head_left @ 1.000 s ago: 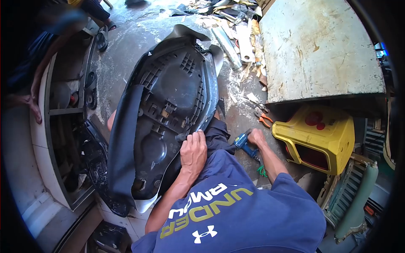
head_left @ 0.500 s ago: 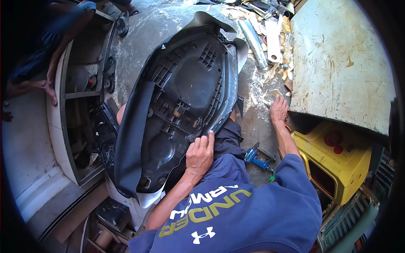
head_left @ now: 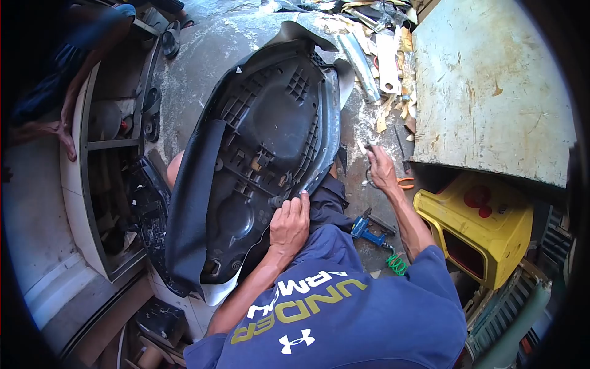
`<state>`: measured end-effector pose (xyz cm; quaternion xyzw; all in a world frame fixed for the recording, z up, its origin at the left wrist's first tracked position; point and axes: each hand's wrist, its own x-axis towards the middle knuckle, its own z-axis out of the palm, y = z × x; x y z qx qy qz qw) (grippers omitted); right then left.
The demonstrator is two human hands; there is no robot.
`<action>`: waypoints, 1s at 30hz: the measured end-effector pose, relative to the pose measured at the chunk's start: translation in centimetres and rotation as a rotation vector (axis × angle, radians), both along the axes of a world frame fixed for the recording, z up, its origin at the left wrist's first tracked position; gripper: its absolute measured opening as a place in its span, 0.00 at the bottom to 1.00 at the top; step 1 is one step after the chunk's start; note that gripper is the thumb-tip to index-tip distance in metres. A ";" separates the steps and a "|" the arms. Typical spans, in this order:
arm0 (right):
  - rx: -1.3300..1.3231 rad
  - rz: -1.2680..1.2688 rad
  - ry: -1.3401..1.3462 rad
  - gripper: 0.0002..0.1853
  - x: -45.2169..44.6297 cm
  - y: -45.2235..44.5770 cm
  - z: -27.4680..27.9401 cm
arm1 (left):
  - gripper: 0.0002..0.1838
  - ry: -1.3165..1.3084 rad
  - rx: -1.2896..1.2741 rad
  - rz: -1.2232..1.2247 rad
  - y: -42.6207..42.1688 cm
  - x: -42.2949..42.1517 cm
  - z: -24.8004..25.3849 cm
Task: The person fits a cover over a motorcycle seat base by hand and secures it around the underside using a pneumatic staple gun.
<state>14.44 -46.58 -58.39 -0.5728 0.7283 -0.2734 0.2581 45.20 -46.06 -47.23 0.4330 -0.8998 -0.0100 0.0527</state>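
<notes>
My left hand (head_left: pixel 290 226) grips the right rim of the upturned seat (head_left: pixel 270 126), its long axis running away and slightly rightward, while my right hand (head_left: pixel 383 170), apart beyond that rim, holds something dark (head_left: pixel 368 147), unclear.

On the left, we are bending our left hand (head_left: pixel 290 222) into a curl, its back facing up and its fingers lying side by side. Farther away on the right, we are stretching out our right forearm (head_left: pixel 410 224) and folding in the fingers of our right hand (head_left: pixel 382 169).
</notes>
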 end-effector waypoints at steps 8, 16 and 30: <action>0.533 0.134 0.131 0.17 10.5 -1.9 11.5 | 0.20 -0.004 -0.026 -0.013 0.3 0.0 -0.3; 0.648 0.118 0.311 0.17 12.7 -3.6 12.8 | 0.18 0.028 -0.032 0.037 0.2 0.0 -0.5; 0.638 0.009 0.321 0.18 14.0 -3.9 13.3 | 0.18 0.016 -0.043 0.037 0.2 0.2 -0.6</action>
